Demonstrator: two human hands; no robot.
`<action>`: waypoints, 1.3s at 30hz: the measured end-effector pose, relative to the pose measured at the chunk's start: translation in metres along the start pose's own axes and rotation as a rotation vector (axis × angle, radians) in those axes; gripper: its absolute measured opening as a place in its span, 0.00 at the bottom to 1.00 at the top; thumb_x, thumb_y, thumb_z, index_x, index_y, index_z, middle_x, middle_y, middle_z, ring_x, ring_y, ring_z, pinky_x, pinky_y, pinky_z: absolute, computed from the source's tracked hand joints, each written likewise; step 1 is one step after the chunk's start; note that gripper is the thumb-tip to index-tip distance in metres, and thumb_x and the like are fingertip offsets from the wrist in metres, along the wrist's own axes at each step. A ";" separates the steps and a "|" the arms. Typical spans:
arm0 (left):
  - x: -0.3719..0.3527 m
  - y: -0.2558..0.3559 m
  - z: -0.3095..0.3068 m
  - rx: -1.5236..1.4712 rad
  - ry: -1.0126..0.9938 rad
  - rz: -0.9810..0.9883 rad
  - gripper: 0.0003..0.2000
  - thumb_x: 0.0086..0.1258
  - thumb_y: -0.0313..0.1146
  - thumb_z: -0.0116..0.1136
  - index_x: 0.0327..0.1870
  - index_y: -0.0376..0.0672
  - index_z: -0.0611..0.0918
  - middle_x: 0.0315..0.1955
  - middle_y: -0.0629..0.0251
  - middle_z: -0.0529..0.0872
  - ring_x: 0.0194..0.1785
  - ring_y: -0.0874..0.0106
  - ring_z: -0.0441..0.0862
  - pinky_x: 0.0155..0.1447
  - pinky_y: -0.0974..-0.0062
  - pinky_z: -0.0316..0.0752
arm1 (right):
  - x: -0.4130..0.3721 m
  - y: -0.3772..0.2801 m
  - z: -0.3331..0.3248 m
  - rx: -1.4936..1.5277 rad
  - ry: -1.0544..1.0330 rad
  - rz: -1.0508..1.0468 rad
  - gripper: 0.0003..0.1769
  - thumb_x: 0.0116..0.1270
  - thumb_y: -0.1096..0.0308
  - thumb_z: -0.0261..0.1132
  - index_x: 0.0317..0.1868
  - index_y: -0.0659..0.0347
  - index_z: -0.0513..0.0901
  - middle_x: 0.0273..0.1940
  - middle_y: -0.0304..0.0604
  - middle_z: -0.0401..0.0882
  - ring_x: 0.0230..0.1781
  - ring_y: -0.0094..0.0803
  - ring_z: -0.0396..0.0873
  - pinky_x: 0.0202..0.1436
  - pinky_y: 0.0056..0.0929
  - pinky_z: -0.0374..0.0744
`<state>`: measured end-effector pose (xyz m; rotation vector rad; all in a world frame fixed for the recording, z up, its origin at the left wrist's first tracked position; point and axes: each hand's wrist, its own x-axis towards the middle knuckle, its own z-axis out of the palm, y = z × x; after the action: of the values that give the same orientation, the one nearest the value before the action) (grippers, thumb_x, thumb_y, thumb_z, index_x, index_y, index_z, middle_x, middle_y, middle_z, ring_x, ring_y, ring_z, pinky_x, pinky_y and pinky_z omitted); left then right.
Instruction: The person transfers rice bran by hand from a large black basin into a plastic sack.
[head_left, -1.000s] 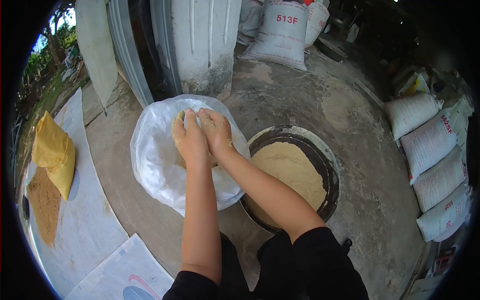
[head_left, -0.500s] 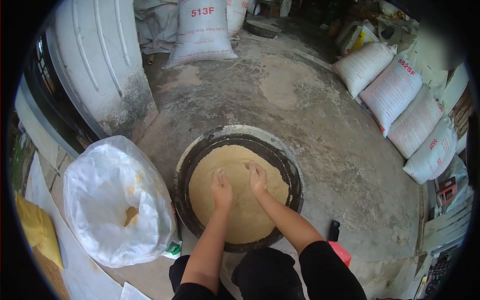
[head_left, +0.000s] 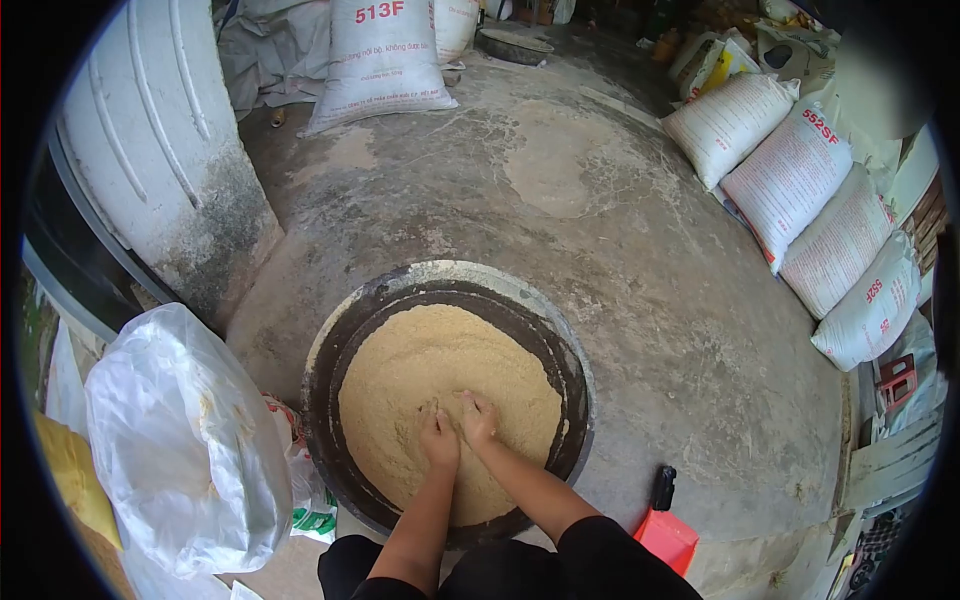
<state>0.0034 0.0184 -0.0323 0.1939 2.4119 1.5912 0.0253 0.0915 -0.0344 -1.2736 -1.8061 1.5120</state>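
Note:
A wide round black tub (head_left: pixel 325 370) stands on the concrete floor, holding a broad heap of pale tan powdery meal (head_left: pixel 430 345). My left hand (head_left: pixel 438 436) is at the meal near the middle of the tub, fingers curled, and what it may hold is too small to make out. Close beside it on the right is my right hand (head_left: pixel 478 418), also with curled fingers at the meal's surface. A small gap separates the two hands.
An open clear plastic bag (head_left: pixel 185 440) stands left of the tub. A red scoop with a black handle (head_left: pixel 667 540) lies at the lower right. Printed sacks (head_left: pixel 785 180) lean along the right side, and another sack (head_left: pixel 380 60) stands at the back. A white pillar (head_left: pixel 160 130) is at the left.
Both hands have moved nearer to my body and closer together over the meal. The view has shifted, so more of the red scoop shows.

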 end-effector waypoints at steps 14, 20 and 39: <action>0.028 0.120 -0.059 -0.936 0.101 -0.286 0.17 0.70 0.41 0.44 0.37 0.34 0.79 0.31 0.64 0.81 0.35 0.76 0.76 0.42 0.79 0.70 | -0.004 -0.112 0.023 0.652 -0.039 0.194 0.22 0.63 0.56 0.53 0.41 0.70 0.78 0.38 0.47 0.78 0.39 0.35 0.76 0.46 0.28 0.71; 0.031 0.220 -0.172 -1.106 0.152 -0.012 0.16 0.72 0.40 0.41 0.37 0.35 0.78 0.33 0.64 0.81 0.35 0.77 0.76 0.41 0.79 0.70 | -0.080 -0.286 0.038 1.017 -0.464 0.201 0.19 0.65 0.55 0.50 0.42 0.63 0.76 0.39 0.45 0.79 0.37 0.35 0.79 0.45 0.30 0.76; 0.030 0.200 -0.395 -0.499 0.849 0.111 0.22 0.70 0.44 0.40 0.36 0.29 0.77 0.32 0.54 0.80 0.38 0.67 0.76 0.46 0.70 0.68 | -0.208 -0.334 0.212 -0.046 -0.610 -0.482 0.23 0.64 0.54 0.52 0.31 0.70 0.80 0.30 0.57 0.79 0.31 0.44 0.77 0.39 0.35 0.72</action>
<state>-0.1385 -0.2452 0.2956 -0.5567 2.4064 2.6608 -0.1683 -0.1847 0.2594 -0.3348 -2.3073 1.6712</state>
